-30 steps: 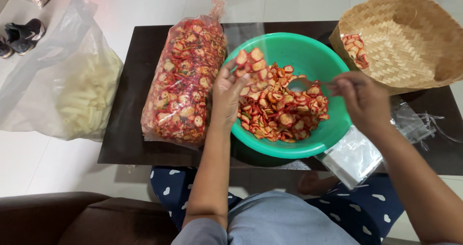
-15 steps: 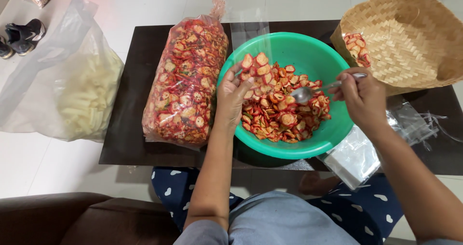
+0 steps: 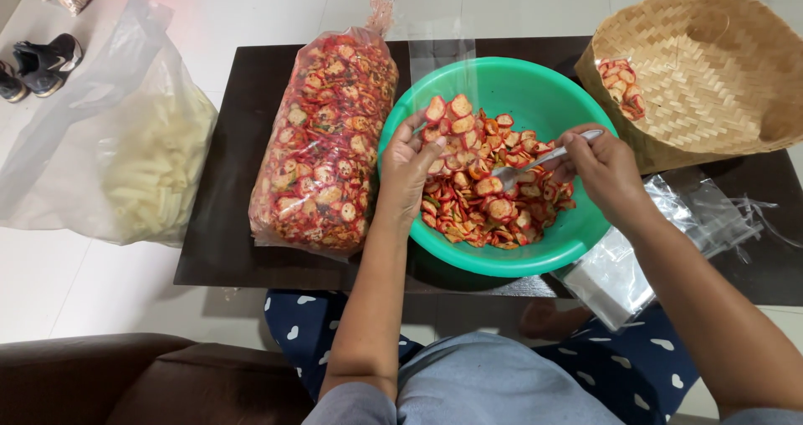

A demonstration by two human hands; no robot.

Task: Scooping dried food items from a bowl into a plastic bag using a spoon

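Single head-worn view, steeply downward, close over dark table.

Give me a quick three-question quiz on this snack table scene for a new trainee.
1. True or false: the right hand holds a spoon over the green bowl.
2. Which hand holds the clear bag over the chips: A left, B right?
3. Fill in: the big sealed bag of chips lies ____ of the bowl, as the person sees it.

Key: 1 true; 2 A, the left hand; 3 left.
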